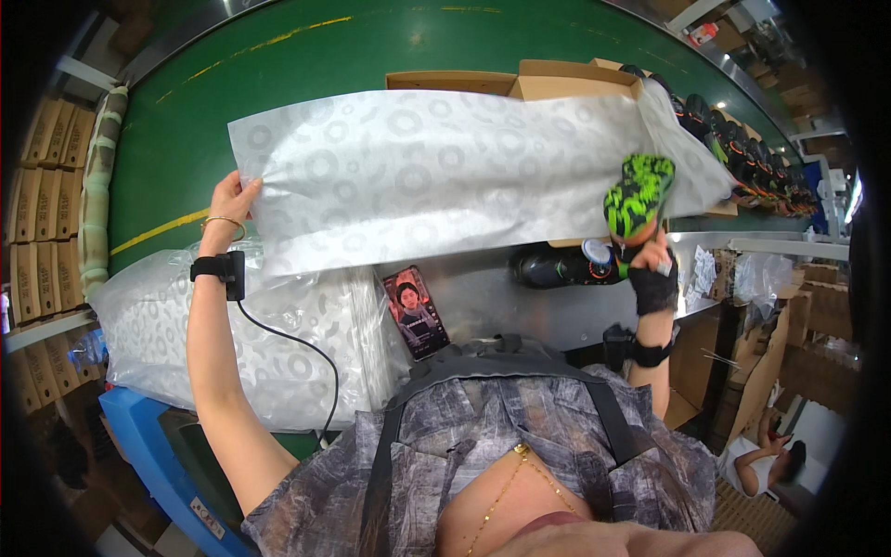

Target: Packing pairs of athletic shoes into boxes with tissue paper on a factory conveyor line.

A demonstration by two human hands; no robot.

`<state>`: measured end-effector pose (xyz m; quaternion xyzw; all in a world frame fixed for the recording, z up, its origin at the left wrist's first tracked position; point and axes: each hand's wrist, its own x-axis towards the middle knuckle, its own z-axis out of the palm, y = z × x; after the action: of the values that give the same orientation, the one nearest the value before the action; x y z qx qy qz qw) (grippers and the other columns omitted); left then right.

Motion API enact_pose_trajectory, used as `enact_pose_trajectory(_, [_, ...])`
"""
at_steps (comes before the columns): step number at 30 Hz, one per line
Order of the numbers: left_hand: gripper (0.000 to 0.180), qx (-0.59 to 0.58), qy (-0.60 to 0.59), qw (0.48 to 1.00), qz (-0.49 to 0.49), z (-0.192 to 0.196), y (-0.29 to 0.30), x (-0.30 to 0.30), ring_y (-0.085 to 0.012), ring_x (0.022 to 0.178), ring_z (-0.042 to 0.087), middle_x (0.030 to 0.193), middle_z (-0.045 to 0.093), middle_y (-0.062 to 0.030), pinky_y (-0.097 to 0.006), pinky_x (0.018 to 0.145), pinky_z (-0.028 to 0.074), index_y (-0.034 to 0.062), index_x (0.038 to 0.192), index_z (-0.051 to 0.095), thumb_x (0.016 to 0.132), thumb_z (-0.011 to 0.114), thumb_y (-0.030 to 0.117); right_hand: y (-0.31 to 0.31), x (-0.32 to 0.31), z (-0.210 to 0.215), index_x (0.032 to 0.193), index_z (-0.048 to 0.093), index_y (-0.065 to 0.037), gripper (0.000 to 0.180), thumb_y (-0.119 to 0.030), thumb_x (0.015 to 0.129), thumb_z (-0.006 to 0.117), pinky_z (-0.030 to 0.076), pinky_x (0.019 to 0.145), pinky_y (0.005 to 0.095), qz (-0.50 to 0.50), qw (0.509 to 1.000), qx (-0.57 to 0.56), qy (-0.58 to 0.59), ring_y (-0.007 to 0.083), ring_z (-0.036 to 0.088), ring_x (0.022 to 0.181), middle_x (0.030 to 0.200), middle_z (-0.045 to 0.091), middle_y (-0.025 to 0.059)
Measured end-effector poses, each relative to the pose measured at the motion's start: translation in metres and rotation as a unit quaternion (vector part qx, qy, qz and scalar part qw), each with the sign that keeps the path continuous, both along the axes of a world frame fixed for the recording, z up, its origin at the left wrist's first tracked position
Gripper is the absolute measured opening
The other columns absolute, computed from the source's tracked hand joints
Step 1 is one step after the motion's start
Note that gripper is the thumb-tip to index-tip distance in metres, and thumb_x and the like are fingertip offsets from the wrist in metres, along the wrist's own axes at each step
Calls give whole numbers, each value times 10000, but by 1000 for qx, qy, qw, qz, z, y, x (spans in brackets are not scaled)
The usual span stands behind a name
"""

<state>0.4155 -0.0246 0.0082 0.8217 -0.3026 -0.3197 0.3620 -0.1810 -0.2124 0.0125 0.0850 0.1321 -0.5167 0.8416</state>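
Note:
My left hand [234,202] pinches the left edge of a long translucent white sheet of wrapping paper [436,176] with a grey ring pattern. The sheet stretches across to the right, its far end bunched and hanging. My right hand [655,258], in a dark fingerless glove, grips a black and bright green shoe [639,197], held tilted in front of the sheet's right part. Close by the right hand, a black shoe [552,266] with orange touches lies on the metal surface, partly under the sheet. A round pale tag or disc [596,251] shows beside it.
An open cardboard box [571,82] stands behind the sheet on the green belt [306,60]. Rows of black shoes [742,148] line the right. A stack of patterned sheets [269,357] lies left of a lit phone [415,314]. Another person [766,455] is at lower right.

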Motion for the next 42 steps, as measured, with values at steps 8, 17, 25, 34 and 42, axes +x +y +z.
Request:
enact_pose_trajectory(8, [290, -80, -96, 990, -62, -22, -25, 25, -49, 537, 452, 684, 517, 30, -202, 413, 343, 48, 1006, 535, 821, 520, 271, 20, 84, 67, 1021, 466, -20, 304, -241, 939, 273, 238, 355, 209, 199, 975, -12, 98, 49, 339, 378, 582, 483, 19])
enact_pose_trajectory(17, [316, -74, 117, 988, -64, 58, -68, -13, -73, 697, 526, 835, 572, -1, -205, 573, 433, 18, 1026, 521, 831, 515, 267, 8, 249, -51, 825, 478, -94, 43, -127, 852, 478, 249, 354, 185, 334, 849, -154, 379, 43, 332, 385, 581, 423, -52])
enact_pose_trajectory(25, [386, -217, 414, 882, -67, 21, -144, -162, -269, 787, 590, 1010, 531, -166, -372, 659, 518, -8, 1035, 429, 827, 541, 297, 33, 280, -44, 1144, 456, -76, 386, -346, 911, 309, 426, 842, 329, 419, 903, -97, -5, 194, 521, 938, 1051, 535, 75])
enact_pose_trajectory(34, [651, -48, -376, 812, -443, -53, -142, -209, -316, 1265, 176, 1357, 237, -159, -611, 937, 134, 174, 1261, 386, 749, 460, 569, -46, 74, -1, 1090, 477, -92, 254, -199, 860, 475, 376, 444, 226, -27, 932, -208, 297, 113, 487, 566, 1112, 508, 131])
enact_pose_trajectory(42, [714, 65, -403, 823, -395, -56, -169, -213, -324, 1246, 215, 1346, 235, -182, -602, 914, 186, 153, 1268, 362, 707, 528, 563, 74, 9, -22, 1136, 457, -37, 504, -191, 708, 672, 464, 640, 283, 98, 411, -237, 875, 215, 565, 738, 954, 560, 112])
